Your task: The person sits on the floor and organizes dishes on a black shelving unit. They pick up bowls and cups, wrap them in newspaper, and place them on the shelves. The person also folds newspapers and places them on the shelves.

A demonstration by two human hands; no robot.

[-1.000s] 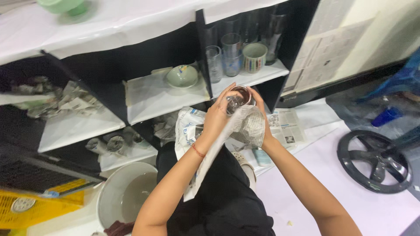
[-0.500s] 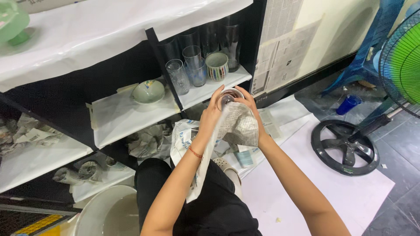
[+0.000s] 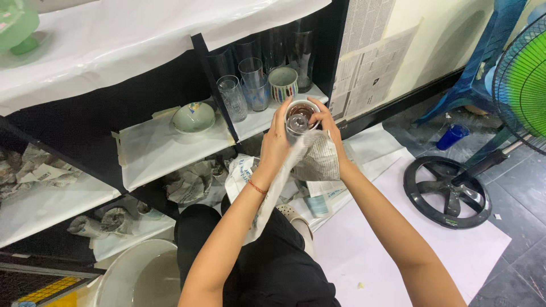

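— Black shelving (image 3: 205, 74) lined with white paper is filling the wall, isn't it, with a green fan (image 3: 520, 79) standing off to the right?

— Yes, and a white bucket (image 3: 133, 276) is sitting by the person's knee. Tall glasses (image 3: 250, 85) and a striped cup (image 3: 282, 83) are standing on the shelf.

— What are the hands doing?

— Left hand (image 3: 277, 145) and right hand (image 3: 325, 128) are both closing around a clear glass (image 3: 298, 120), pressing crumpled newspaper (image 3: 310, 162) against it, just before the shelf edge.
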